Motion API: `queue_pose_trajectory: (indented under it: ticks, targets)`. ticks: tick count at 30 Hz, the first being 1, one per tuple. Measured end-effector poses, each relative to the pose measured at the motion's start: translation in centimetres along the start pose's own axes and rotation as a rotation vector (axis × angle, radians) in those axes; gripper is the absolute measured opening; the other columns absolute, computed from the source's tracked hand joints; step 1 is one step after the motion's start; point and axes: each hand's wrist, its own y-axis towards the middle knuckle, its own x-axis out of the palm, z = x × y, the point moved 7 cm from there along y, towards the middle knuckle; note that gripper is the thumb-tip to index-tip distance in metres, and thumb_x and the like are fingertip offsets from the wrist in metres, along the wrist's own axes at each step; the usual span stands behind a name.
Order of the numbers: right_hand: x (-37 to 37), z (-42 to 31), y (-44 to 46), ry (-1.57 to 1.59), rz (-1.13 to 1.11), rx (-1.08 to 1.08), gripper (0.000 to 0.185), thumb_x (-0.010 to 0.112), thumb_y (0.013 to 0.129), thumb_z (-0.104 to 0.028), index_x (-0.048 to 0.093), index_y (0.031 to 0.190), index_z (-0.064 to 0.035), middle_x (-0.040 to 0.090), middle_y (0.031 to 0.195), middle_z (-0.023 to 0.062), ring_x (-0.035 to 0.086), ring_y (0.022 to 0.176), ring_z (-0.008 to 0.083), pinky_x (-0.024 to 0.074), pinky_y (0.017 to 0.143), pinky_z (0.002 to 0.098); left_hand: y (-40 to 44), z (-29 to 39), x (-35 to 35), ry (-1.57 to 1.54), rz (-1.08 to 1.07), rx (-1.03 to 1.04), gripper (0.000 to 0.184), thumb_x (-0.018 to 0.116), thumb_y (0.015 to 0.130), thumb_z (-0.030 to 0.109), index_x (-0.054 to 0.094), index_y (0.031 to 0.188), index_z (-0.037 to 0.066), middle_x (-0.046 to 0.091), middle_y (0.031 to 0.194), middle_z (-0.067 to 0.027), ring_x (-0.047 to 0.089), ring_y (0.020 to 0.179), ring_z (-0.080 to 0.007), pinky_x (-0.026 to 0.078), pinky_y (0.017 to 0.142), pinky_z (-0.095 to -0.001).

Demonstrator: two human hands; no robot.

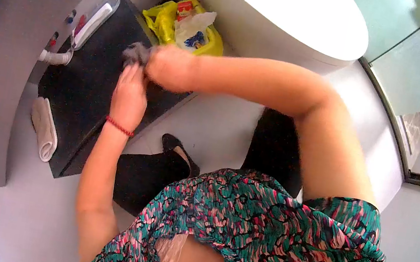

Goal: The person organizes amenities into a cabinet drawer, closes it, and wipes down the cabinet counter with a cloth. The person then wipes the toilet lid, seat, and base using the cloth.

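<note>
A crumpled grey cloth (135,54) is bunched between my two hands above a black low cabinet (80,92). My right hand (171,67) is closed in a fist around the cloth's right side. My left hand (130,96), with a red beaded bracelet at the wrist, presses its fingers together on the cloth's lower edge. The two hands touch or nearly touch, and the fingertips are partly hidden and slightly blurred.
A yellow bag-lined bin (211,42) with rubbish stands beyond my right hand, beside a white toilet (275,8). A clear tray (97,18) and a folded beige towel (42,131) lie along the cabinet. A grey basin unit (1,68) borders the left; glass panels stand right.
</note>
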Motion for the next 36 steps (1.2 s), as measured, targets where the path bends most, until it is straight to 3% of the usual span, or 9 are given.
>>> queue_pose_trajectory:
  ticks: [5,10,14,24,27,28,29,31,36]
  targets:
    - [-8.9,8.8,-9.0,-0.378,0.297,0.241,0.011,0.059,0.071,-0.014,0.067,0.074,-0.0068,0.064,0.079,0.0129,0.063,0.076,0.0284,0.0502,0.065,0.0393,10.4,9.8,-1.8,-0.162,0.375,0.383,0.022,0.049,0.084,0.004,0.055,0.104,-0.003,0.055,0.111,-0.0203,0.05,0.105,-0.0372,0.041,0.091,-0.0392]
    - [-7.8,16.3,-23.0,-0.375,0.191,0.793,0.043,0.053,0.085,-0.026,0.05,0.116,0.004,0.038,0.133,0.024,0.034,0.124,0.0384,0.0278,0.101,0.0486,18.0,19.8,8.0,-0.128,0.151,0.394,0.037,0.051,0.085,0.03,0.055,0.109,0.003,0.053,0.109,-0.0211,0.047,0.106,-0.0378,0.036,0.091,-0.0508]
    - [-4.5,19.6,-28.6,-0.297,0.211,0.803,0.046,0.048,0.088,-0.027,0.043,0.123,0.003,0.037,0.134,0.0246,0.034,0.124,0.0402,0.0262,0.102,0.0506,19.7,23.5,12.9,-0.096,-0.069,0.407,0.052,0.04,0.091,0.038,0.034,0.136,0.013,0.026,0.141,-0.0243,0.023,0.132,-0.0403,0.015,0.107,-0.0538]
    - [-2.6,32.5,-21.0,-0.362,-0.15,0.868,0.038,0.04,0.092,-0.037,0.05,0.123,-0.0182,0.034,0.139,0.0076,0.032,0.127,0.0374,0.0263,0.098,0.0629,30.8,17.7,15.4,0.019,-0.139,0.272,0.056,0.033,0.088,0.055,0.03,0.139,0.031,0.019,0.146,-0.0204,0.019,0.133,-0.0423,0.012,0.107,-0.0535]
    - [-3.9,33.7,-21.0,-0.376,-0.096,1.11,0.04,0.036,0.093,-0.038,0.046,0.127,-0.0205,0.034,0.139,0.0096,0.03,0.129,0.037,0.0258,0.098,0.0636,34.4,17.6,16.7,0.061,-0.143,0.248,0.056,0.032,0.088,0.055,0.03,0.139,0.032,0.019,0.147,-0.0155,0.02,0.133,-0.0409,0.013,0.107,-0.0536]
    - [-4.6,33.4,-20.5,-0.41,-0.121,0.868,0.031,0.045,0.086,-0.017,0.058,0.112,-0.0055,0.046,0.129,0.0131,0.041,0.121,0.0328,0.0369,0.094,0.0505,34.9,18.2,17.1,0.072,-0.14,0.259,0.055,0.031,0.089,0.052,0.03,0.139,0.03,0.02,0.148,-0.0138,0.02,0.133,-0.0398,0.014,0.106,-0.054]
    - [-4.1,33.3,-19.6,-0.418,-0.128,0.869,0.031,0.045,0.086,-0.017,0.058,0.112,-0.0055,0.046,0.129,0.0131,0.041,0.121,0.0328,0.0369,0.094,0.0505,34.5,16.7,17.2,0.061,-0.136,0.26,0.055,0.031,0.089,0.052,0.03,0.139,0.03,0.02,0.148,-0.0138,0.02,0.133,-0.0398,0.014,0.106,-0.054]
    - [-4.2,32.8,-20.1,-0.394,-0.131,0.812,0.036,0.039,0.089,-0.024,0.056,0.115,-0.0059,0.032,0.14,0.0102,0.025,0.13,0.0364,0.0272,0.099,0.0574,33.9,18.4,17.4,0.057,-0.126,0.348,0.055,0.031,0.089,0.05,0.029,0.14,0.027,0.019,0.148,-0.0134,0.02,0.133,-0.0389,0.014,0.106,-0.0534]
    - [-2.6,30.4,-28.8,-0.468,0.053,1.078,0.047,0.032,0.093,-0.038,0.034,0.136,-0.02,0.031,0.141,0.013,0.028,0.131,0.0356,0.024,0.103,0.0564,27.7,24.0,15.4,-0.06,-0.101,0.564,0.052,0.035,0.091,0.041,0.034,0.137,0.018,0.027,0.144,-0.0152,0.031,0.128,-0.0366,0.021,0.104,-0.0523]
